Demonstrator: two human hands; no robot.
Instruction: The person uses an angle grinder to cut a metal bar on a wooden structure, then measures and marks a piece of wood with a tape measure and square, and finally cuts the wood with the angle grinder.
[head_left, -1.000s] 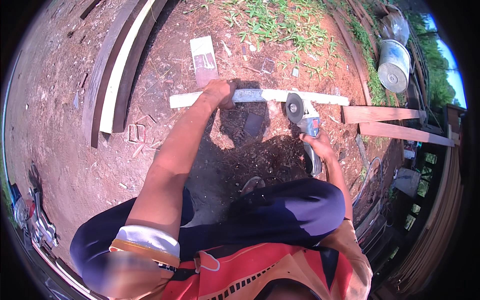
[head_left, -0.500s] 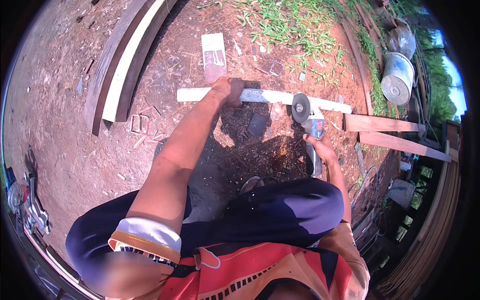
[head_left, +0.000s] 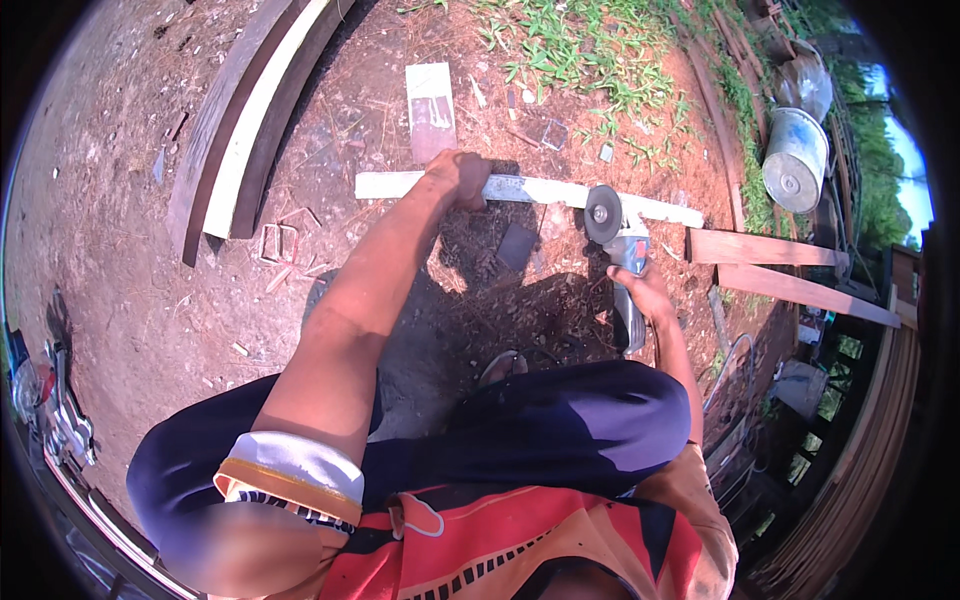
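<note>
A long whitish bar (head_left: 535,190), perhaps painted wood or metal, lies crosswise in front of me. My left hand (head_left: 460,180) is wrapped around it left of its middle. My right hand (head_left: 645,290) grips an angle grinder (head_left: 628,250) by its grey body, fingers partly hidden behind it. The grinder's dark disc (head_left: 603,213) stands at the bar's near edge, right of the middle; whether it touches cannot be told. Just beyond my left hand, a short board (head_left: 431,112), pale at its far end and brown nearer, lies on the ground.
Long beams (head_left: 245,140) lie at the far left. Two reddish planks (head_left: 770,247) reach in from the right, below a whitish bucket (head_left: 795,160). Bent metal frames (head_left: 280,243) lie on the soil left of my arm. A dark flat piece (head_left: 517,246) lies nearer than the bar.
Orange sparks or glow on the ground below the grinder are no longer seen. Both hands, the bar and the grinder stay nearly in place; the view shifts slightly.
</note>
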